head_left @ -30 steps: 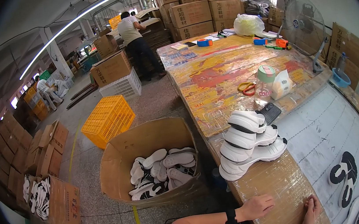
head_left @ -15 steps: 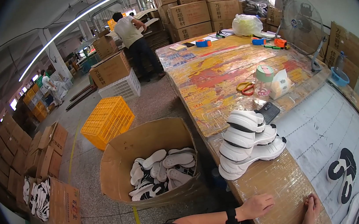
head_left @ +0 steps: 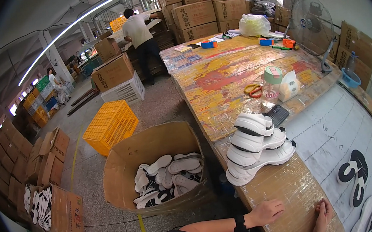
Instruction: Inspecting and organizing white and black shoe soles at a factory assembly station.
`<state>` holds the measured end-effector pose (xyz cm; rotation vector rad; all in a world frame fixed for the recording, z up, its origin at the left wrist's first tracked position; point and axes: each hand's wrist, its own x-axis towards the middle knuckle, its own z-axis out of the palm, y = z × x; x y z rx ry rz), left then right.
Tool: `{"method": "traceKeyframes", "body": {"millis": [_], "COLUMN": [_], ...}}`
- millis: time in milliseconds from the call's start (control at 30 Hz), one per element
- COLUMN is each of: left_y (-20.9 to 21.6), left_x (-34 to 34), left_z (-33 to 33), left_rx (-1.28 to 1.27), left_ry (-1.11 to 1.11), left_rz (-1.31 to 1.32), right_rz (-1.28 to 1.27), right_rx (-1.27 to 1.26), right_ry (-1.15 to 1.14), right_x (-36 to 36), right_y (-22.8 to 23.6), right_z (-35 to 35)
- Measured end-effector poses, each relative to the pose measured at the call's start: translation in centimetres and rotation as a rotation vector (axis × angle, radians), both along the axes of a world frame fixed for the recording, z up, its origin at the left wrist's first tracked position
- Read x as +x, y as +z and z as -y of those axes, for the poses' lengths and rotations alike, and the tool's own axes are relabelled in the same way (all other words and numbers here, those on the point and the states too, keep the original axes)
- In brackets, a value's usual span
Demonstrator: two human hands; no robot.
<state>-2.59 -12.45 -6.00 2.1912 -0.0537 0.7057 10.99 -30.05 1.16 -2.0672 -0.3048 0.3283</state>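
My left hand (head_left: 267,212), with a dark band at its wrist, rests on the tape-covered brown edge of the table (head_left: 291,191). Its fingers are curled in and nothing shows in them. To its right my right hand (head_left: 323,216) lies at the border of the white sheet (head_left: 322,141), fingers bent together, with nothing visible in them. Beyond my hands stands a stack of white shoe soles (head_left: 256,149) with black parts, touched by neither hand. On the sheet, right of my right hand, lie black-and-white soles (head_left: 354,177) and another white sole (head_left: 365,217).
Left of the table, a large open carton (head_left: 147,141) holds many soles. Behind it sits a yellow crate (head_left: 110,127). The table also bears a phone (head_left: 278,113), a lidded jar (head_left: 273,83), scissors (head_left: 253,91) and a fan (head_left: 311,24). A person (head_left: 140,34) stands beyond it.
My hands and the stacked soles stay practically where they were. In the background, the standing person has shifted and now reaches to the right; a farther person has moved slightly right.
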Motion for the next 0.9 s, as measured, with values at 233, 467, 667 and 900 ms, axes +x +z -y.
{"method": "traceKeyframes", "body": {"millis": [233, 467, 667, 900], "left_y": [0.3, 0.2, 0.2, 0.6], "left_x": [-0.2, -0.3, -0.1, -0.2], "left_z": [0.2, 0.2, 0.2, 0.2], "left_rx": [-0.006, -0.007, -0.014, -0.012], "left_ry": [0.008, 0.007, -0.001, 0.01], "left_rz": [-0.013, -0.018, -0.016, -0.027], "right_rz": [-0.01, -0.069, -0.075, -0.113], "right_rx": [0.006, 0.036, 0.468, 0.493], "right_ry": [0.004, 0.015, 0.007, -0.02], "right_x": [-0.3, -0.1, 4.2, 3.6], "right_y": [0.7, 0.2, -8.8, -7.9], "right_z": [-0.1, 0.1, 2.7, 2.5]}}
